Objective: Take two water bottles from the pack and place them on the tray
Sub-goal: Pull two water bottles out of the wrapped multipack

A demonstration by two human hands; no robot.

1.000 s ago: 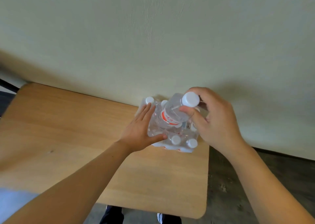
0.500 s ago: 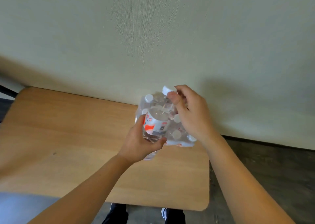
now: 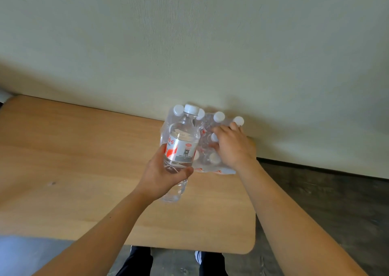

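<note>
**Now one bottle is out, and a hand goes in for the second**

Currently the left hand [image 3: 163, 176] is wrapped round the lower body of a water bottle [image 3: 181, 147], thumb across the front below the label, holding it nearly upright at the centre of the frame, clear of the bench [image 3: 84, 160]. Its white cap [image 3: 191, 109] points toward the wall. Right of centre, the right hand [image 3: 234, 147] reaches into the pack [image 3: 210, 149] with fingers curled down among the caps; whether they have closed on a bottle I cannot tell, since the knuckles hide the tips.

To do this step well, I judge the right hand should take one neck firmly just under its cap and draw it straight up through the torn film, so the wrap does not drag the neighbours over. The left hand should keep its bottle steady meanwhile. No tray shows anywhere in view, so it must be found before setting down.

On the held bottle the label is a silver band with red and white graphics, red characters at its upper left too blurred to read, and a small square code beside fine print. Red marks also show on the pack's lower edge, unreadable.
</note>
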